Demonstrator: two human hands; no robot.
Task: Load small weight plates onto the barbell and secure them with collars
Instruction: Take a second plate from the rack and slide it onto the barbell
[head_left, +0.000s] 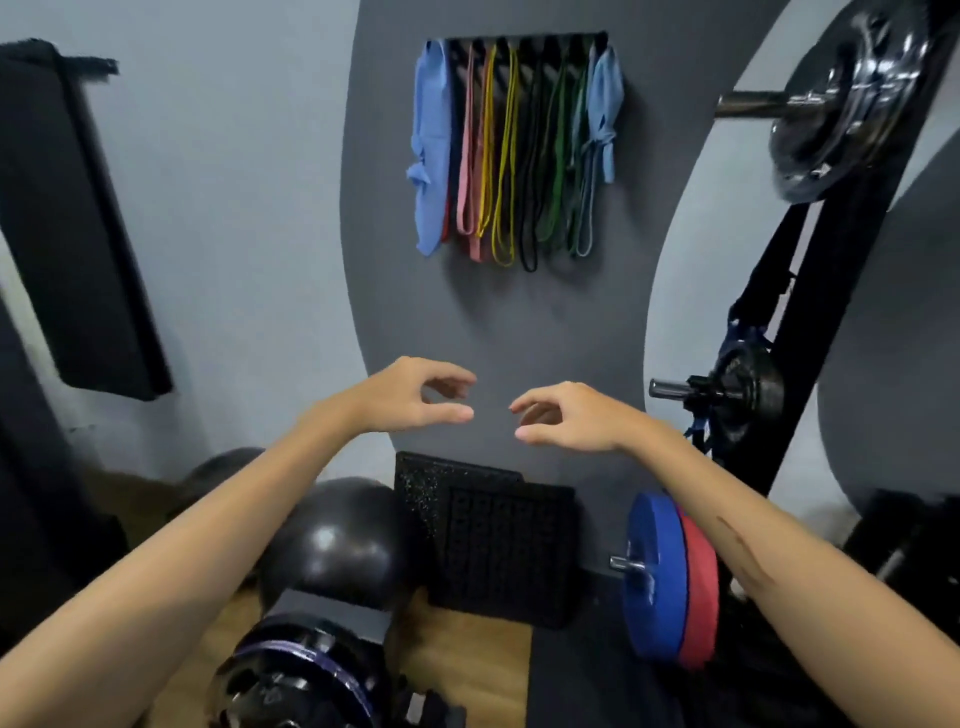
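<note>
Below, round blue plate (655, 574) on steel bar; both hands' fingers (447, 387) loosely curled, empty.

Both bare arms reach forward toward the grey wall panel (498, 322). The left hand (415, 397) and right hand (563, 418) hover close together in front of it, fingers loosely curled, holding nothing. Above them on that panel hang coloured rubber resistance bands (511, 150). Below the right hand, a blue round weight plate (652, 577) sits against a red plate (701, 587) on a steel barbell sleeve (626, 564).
</note>
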